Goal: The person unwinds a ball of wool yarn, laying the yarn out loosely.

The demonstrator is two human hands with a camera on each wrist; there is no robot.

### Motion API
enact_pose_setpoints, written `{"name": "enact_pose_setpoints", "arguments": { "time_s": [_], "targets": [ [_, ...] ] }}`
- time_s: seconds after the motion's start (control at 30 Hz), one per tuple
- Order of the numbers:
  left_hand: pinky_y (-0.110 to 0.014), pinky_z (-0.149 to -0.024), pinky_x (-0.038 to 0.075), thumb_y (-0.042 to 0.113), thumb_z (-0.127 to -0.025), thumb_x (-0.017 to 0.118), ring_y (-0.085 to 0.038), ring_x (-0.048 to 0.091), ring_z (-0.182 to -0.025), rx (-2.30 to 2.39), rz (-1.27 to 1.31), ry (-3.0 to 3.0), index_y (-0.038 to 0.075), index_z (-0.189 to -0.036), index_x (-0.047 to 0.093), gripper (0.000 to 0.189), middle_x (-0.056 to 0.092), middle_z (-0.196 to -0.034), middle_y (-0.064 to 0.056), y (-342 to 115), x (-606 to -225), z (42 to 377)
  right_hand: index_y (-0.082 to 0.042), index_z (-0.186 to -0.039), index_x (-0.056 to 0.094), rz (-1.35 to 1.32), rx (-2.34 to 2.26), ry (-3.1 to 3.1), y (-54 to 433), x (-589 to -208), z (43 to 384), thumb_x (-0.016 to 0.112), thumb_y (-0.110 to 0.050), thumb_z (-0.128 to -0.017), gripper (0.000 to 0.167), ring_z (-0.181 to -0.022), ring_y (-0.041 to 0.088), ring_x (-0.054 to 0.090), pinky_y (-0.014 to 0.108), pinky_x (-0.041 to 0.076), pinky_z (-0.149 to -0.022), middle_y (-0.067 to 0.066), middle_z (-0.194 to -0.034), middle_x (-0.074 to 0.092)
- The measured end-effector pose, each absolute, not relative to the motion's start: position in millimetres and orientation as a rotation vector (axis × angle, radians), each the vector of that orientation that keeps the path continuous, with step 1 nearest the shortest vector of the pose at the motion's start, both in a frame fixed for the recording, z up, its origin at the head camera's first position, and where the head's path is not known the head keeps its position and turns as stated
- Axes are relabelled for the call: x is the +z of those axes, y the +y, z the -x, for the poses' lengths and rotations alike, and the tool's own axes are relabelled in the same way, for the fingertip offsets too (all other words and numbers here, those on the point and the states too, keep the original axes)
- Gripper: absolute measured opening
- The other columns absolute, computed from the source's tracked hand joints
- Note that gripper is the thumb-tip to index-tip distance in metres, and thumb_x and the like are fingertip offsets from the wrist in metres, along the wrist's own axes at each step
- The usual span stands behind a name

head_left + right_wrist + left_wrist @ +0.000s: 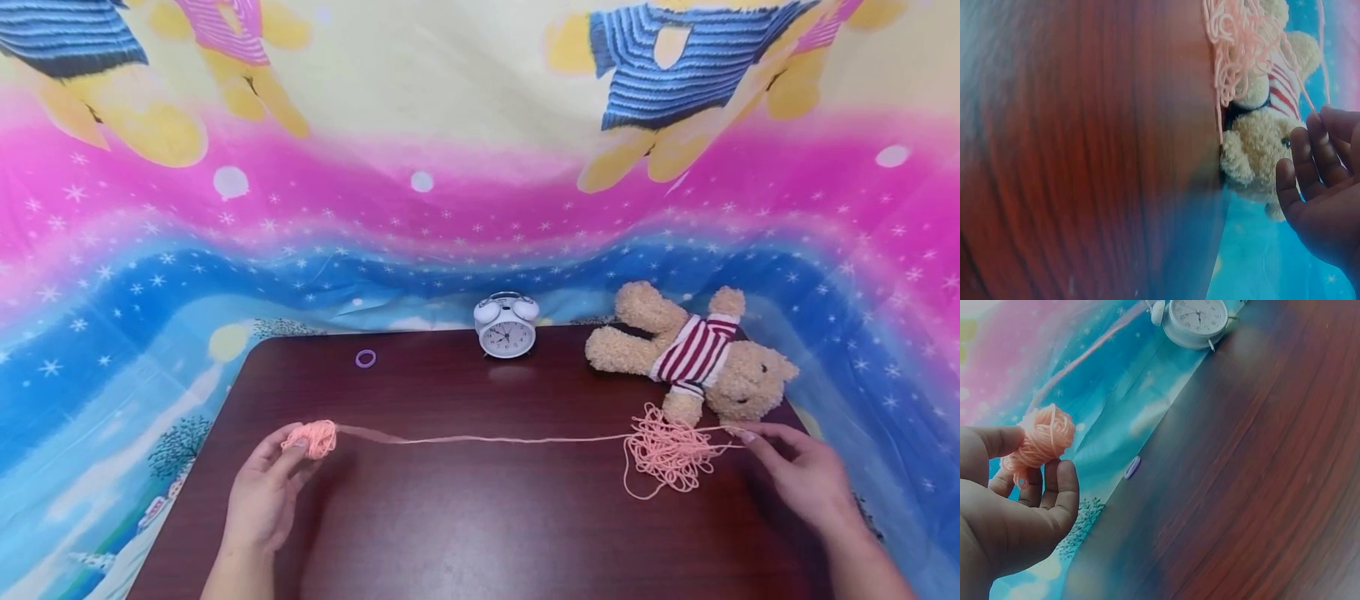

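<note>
A small wound ball of peach yarn [318,438] is held by my left hand [262,492], thumb on one side and fingertips on the other. The left wrist view shows the same yarn ball [1044,437] with its wraps and a loose loop below. From it a single strand [510,439] stretches across above the dark table to my right side. There my right hand [806,475] pinches the yarn between thumb and forefinger, beside a loose tangled heap of yarn [671,454]. In the right wrist view, yarn runs into the pinch of the right hand [1329,181].
A teddy bear [693,358] in a striped shirt lies at the back right, close to the yarn heap. A white alarm clock [507,327] stands at the table's back edge. Left of it lies a purple ring [365,359]. Patterned cloth [480,217] hangs behind the table [450,533].
</note>
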State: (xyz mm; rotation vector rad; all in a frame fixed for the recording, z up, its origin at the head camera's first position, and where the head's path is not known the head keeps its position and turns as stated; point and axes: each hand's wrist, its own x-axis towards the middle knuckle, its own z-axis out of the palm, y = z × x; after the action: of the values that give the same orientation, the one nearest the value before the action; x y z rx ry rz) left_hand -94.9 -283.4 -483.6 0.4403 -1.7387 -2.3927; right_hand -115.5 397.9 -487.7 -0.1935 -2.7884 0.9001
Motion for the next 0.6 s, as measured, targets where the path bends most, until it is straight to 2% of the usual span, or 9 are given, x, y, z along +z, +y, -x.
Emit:
{"name": "enact_pose_setpoints", "arguments": {
  "time_s": [0.03,0.1,0.17,0.3,0.37,0.4,0.47,0.6],
  "targets": [
    [-0.027,-0.089,0.059,0.007,-0.102,0.066,-0.008,0.068,-0.097,-2.372,-0.452,-1.752,0.008,-0.128,0.063,0.026,0.066,-0.111,0.004,-286,-483,95,-0.013,-0.119,0.076,0.203,0.899,-2.786,400,-488,115,0.069,-0.043,-0.1,0.035,-0.096,-0.007,0.049,0.021,0.038,-0.069,0.021,-0.119,0.072],
    [-0.026,-0.088,0.059,0.008,-0.1,0.069,-0.008,0.068,-0.098,-2.326,-0.474,-1.784,0.005,-0.13,0.062,0.031,0.065,-0.111,0.004,-290,-483,95,-0.014,-0.119,0.076,0.219,0.887,-2.788,403,-488,113,0.068,-0.043,-0.1,0.036,-0.094,-0.006,0.048,0.021,0.038,-0.069,0.021,-0.118,0.072],
    [-0.025,-0.087,0.06,0.008,-0.099,0.07,-0.008,0.068,-0.099,-2.29,-0.497,-1.801,0.003,-0.132,0.061,0.034,0.065,-0.111,0.004,-296,-482,95,-0.013,-0.118,0.076,0.229,0.895,-2.782,405,-487,111,0.069,-0.043,-0.1,0.035,-0.087,-0.006,0.048,0.022,0.037,-0.066,0.019,-0.108,0.074],
    [-0.025,-0.086,0.06,0.008,-0.098,0.071,-0.007,0.068,-0.098,-2.278,-0.534,-1.767,0.005,-0.129,0.065,0.031,0.064,-0.113,0.003,-310,-480,93,-0.012,-0.115,0.077,0.249,0.907,-2.747,409,-487,109,0.071,-0.041,-0.099,0.033,-0.082,-0.01,0.047,0.02,0.037,-0.064,-0.013,-0.093,0.071],
    [-0.025,-0.086,0.06,0.007,-0.099,0.07,-0.007,0.068,-0.097,-2.287,-0.534,-1.727,0.007,-0.125,0.067,0.027,0.063,-0.113,0.003,-317,-478,92,-0.013,-0.114,0.077,0.26,0.911,-2.736,411,-488,109,0.072,-0.041,-0.098,0.033,-0.084,-0.015,0.046,0.018,0.038,-0.065,-0.028,-0.09,0.064],
    [-0.025,-0.085,0.06,0.006,-0.099,0.069,-0.007,0.068,-0.096,-2.298,-0.533,-1.693,0.008,-0.123,0.068,0.024,0.063,-0.113,0.003,-321,-478,92,-0.013,-0.113,0.077,0.264,0.907,-2.731,412,-488,109,0.072,-0.041,-0.098,0.033,-0.087,-0.019,0.044,0.018,0.038,-0.066,-0.031,-0.092,0.062],
    [-0.025,-0.083,0.06,0.006,-0.1,0.068,-0.008,0.068,-0.094,-2.326,-0.533,-1.618,0.011,-0.12,0.069,0.021,0.063,-0.111,0.003,-328,-476,90,-0.013,-0.113,0.077,0.275,0.907,-2.732,413,-488,108,0.072,-0.042,-0.098,0.033,-0.089,-0.022,0.041,0.018,0.038,-0.068,-0.032,-0.093,0.062],
    [-0.025,-0.079,0.061,0.006,-0.101,0.067,-0.01,0.069,-0.088,-2.353,-0.565,-1.515,0.012,-0.119,0.068,0.019,0.065,-0.106,0.003,-339,-473,87,-0.012,-0.114,0.077,0.294,0.903,-2.739,415,-488,108,0.071,-0.042,-0.099,0.035,-0.089,-0.021,0.04,0.021,0.038,-0.068,-0.019,-0.096,0.069]
  ]
}}
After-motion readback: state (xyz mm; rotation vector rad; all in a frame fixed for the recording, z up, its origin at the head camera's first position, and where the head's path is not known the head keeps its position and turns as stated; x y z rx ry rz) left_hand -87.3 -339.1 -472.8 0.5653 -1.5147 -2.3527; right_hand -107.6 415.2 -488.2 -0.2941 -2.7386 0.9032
